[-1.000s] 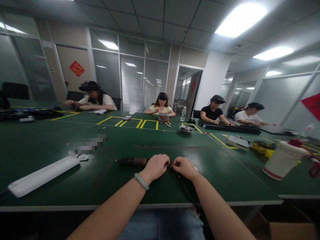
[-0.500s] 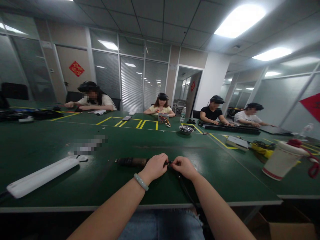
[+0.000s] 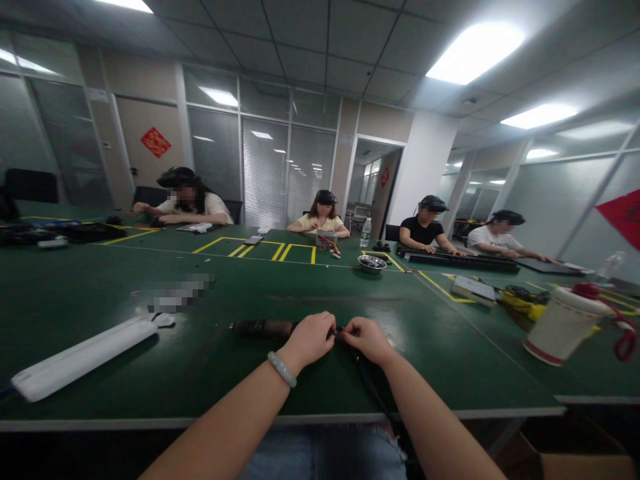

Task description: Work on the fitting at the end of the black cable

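A long dark cylindrical tool, which looks like an electric screwdriver (image 3: pixel 265 329), lies on the green table (image 3: pixel 165 373) with its narrow metal tip to the left. My left hand (image 3: pixel 311 339) is closed around its right end, a pale bangle on the wrist. Close beside it, my right hand (image 3: pixel 367 340) pinches the black cable (image 3: pixel 369 381) near the tool's end. Fingertips of both hands nearly meet over a small dark joint (image 3: pixel 339 331), whose details are too small to make out. From there the cable runs down over the table's front edge.
To the left lies a white power strip (image 3: pixel 85 359). On the right stand a cream cup (image 3: pixel 565 327) with a red lid and a white box (image 3: pixel 474 291). A metal bowl (image 3: pixel 372 264) and a water bottle (image 3: pixel 366 232) are farther back. Several people work across the table.
The camera view has shifted slightly, so the scene sits a little lower. Both hands keep nearly the same grip and place on the tool and cable.
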`<state>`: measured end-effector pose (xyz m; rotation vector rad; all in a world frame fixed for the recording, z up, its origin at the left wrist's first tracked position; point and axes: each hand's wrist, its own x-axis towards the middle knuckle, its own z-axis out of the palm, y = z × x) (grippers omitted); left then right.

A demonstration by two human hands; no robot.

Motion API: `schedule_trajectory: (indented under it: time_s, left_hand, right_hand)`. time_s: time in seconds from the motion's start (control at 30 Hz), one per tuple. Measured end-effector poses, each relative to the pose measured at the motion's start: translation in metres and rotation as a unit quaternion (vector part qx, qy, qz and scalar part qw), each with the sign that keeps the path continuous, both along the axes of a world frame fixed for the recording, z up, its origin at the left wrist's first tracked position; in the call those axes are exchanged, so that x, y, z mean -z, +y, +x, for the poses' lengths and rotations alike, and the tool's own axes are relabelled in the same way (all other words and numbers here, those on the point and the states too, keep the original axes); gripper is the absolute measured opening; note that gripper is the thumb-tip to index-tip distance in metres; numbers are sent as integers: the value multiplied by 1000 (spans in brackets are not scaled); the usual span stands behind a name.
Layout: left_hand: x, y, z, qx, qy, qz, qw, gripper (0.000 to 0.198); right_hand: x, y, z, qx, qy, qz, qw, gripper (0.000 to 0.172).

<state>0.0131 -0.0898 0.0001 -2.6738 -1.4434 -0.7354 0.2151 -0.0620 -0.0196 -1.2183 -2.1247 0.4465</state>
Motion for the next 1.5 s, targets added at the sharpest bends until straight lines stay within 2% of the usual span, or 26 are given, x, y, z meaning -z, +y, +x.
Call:
schedule_trajectory:
  time_s: [0.7,0.97,1.3,1.5]
  left_hand:
    - [-5,-2,0,11,4,-2,1000,7]
    - [-3,-2,0,25,-2,2,1000,13]
    - [-5,-2,1,-17,11,-10,1000,9]
    - [-5,-2,0,-5,20,-14,1000,11]
  right_hand:
    - [-1,0,1,-23,-7,-2,1000,9]
    - [6,5,1,-24,-6,0,1000,11]
    - [3,3,1,-17,-14,-3,1000,12]
    - [1,1,1,-16,-16,-2,1000,13]
